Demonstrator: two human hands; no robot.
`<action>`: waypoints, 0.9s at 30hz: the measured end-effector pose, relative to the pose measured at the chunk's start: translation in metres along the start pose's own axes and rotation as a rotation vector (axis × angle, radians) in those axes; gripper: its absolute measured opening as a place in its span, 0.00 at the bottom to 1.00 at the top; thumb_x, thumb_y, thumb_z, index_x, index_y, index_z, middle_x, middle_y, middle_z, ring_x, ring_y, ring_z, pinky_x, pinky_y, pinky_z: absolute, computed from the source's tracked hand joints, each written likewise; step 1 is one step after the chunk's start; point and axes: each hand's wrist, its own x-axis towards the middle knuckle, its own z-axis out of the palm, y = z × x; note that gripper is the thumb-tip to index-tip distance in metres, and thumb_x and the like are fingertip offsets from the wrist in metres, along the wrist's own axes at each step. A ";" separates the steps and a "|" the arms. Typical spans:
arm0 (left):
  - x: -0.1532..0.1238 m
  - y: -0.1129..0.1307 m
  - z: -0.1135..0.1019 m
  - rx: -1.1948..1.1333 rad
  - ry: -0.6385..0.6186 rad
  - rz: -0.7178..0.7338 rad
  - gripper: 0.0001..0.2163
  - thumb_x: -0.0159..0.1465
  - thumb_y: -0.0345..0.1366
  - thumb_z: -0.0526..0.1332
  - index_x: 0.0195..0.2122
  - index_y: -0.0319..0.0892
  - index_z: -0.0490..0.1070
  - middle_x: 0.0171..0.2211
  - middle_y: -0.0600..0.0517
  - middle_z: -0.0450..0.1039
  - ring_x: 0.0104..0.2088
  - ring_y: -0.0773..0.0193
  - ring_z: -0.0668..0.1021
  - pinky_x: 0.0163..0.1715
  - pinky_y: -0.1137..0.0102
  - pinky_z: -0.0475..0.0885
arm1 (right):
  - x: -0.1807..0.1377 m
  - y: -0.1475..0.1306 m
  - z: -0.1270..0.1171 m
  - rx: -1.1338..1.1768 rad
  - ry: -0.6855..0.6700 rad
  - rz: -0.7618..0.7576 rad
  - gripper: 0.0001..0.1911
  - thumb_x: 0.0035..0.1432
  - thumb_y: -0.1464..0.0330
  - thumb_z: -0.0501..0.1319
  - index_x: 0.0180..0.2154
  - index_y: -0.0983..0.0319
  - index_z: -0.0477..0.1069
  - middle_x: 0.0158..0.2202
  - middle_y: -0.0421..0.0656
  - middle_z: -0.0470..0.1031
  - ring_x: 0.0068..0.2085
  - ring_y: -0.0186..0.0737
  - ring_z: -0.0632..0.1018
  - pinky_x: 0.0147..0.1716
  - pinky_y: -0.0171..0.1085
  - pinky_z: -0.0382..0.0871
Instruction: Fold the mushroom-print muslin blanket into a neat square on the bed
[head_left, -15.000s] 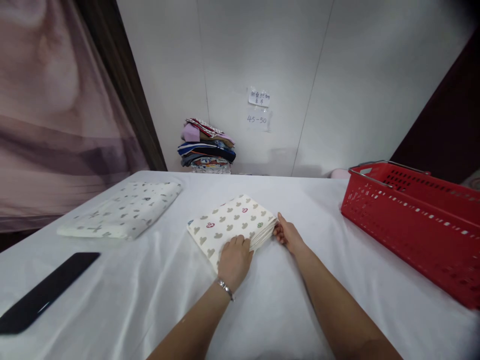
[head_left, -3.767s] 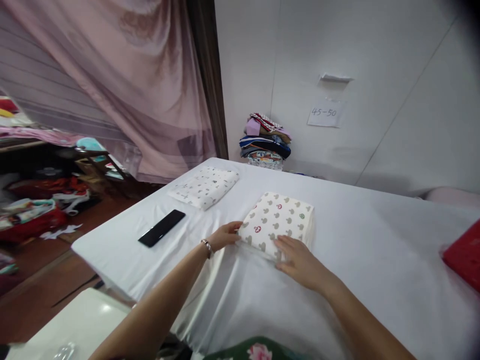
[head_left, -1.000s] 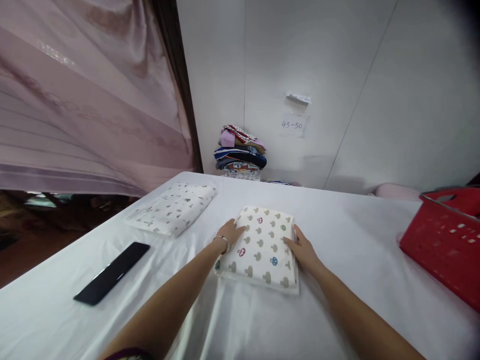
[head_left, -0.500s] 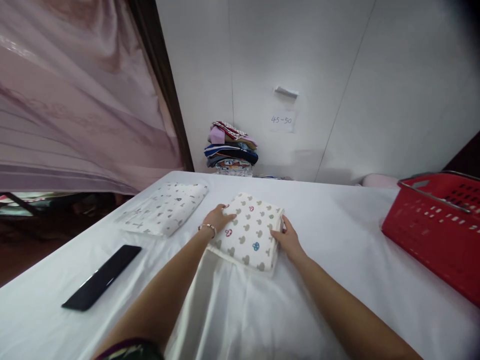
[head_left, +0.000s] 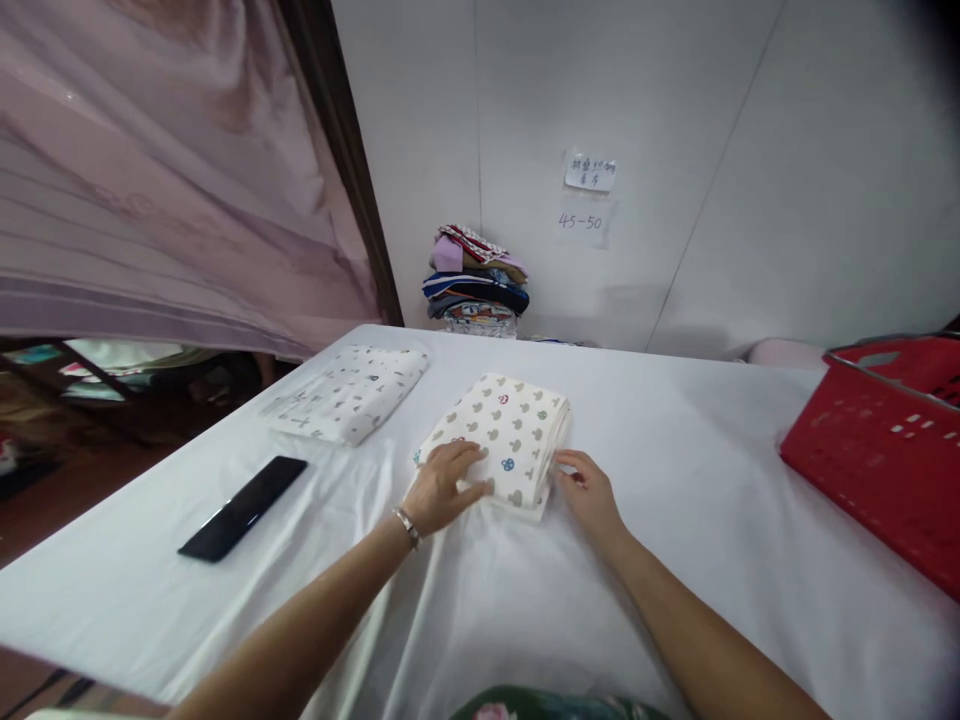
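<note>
A folded white cloth [head_left: 517,415] with grey, red and blue mushroom prints lies on the white-covered table in front of me. My left hand [head_left: 444,487] rests on its near left part, fingers spread over the top layer. At the right side, where the folded layers show, my right hand [head_left: 589,490] has its fingertips beside or just touching the edge. Its fingers are loosely bent, with thumb and forefinger apart. Another folded white cloth [head_left: 360,390] with small dark prints lies to the left, apart from both hands.
A black phone-like slab [head_left: 244,508] lies on the table [head_left: 720,500] at the left. On the right stands a red plastic basket [head_left: 862,465]. Folded fabrics [head_left: 480,280] are stacked beyond the far edge, by a wall with paper labels [head_left: 585,222]. Pink curtain [head_left: 187,200] hangs left.
My left hand has slid from the cloth's left edge to its near part, with fingers spread. My right hand has loosened from the right edge. The view has shifted slightly.
</note>
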 end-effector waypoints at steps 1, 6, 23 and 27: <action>-0.006 0.008 0.001 0.006 -0.015 0.059 0.20 0.58 0.48 0.57 0.50 0.47 0.65 0.53 0.47 0.64 0.54 0.54 0.65 0.55 0.58 0.57 | -0.003 -0.004 0.000 -0.020 -0.028 -0.035 0.10 0.52 0.66 0.54 0.34 0.60 0.72 0.41 0.45 0.73 0.40 0.41 0.74 0.35 0.38 0.69; -0.011 0.040 0.012 0.057 -0.037 0.184 0.15 0.61 0.37 0.54 0.49 0.46 0.65 0.51 0.46 0.65 0.53 0.57 0.65 0.54 0.60 0.57 | -0.010 -0.012 -0.002 -0.114 -0.119 -0.056 0.11 0.53 0.68 0.52 0.34 0.60 0.73 0.32 0.41 0.75 0.32 0.38 0.74 0.33 0.36 0.67; -0.006 0.051 0.046 -0.112 0.220 0.132 0.09 0.59 0.30 0.56 0.40 0.44 0.70 0.39 0.50 0.72 0.42 0.61 0.71 0.43 0.62 0.64 | -0.017 -0.003 -0.001 -0.053 -0.156 -0.062 0.14 0.54 0.68 0.53 0.42 0.62 0.70 0.28 0.39 0.73 0.27 0.34 0.71 0.29 0.33 0.66; -0.006 0.051 0.048 -0.126 0.238 0.139 0.10 0.58 0.30 0.56 0.40 0.44 0.70 0.39 0.50 0.71 0.42 0.60 0.71 0.44 0.61 0.64 | -0.014 -0.005 -0.002 -0.102 -0.155 -0.123 0.12 0.56 0.67 0.53 0.40 0.60 0.72 0.35 0.42 0.76 0.34 0.37 0.74 0.37 0.36 0.67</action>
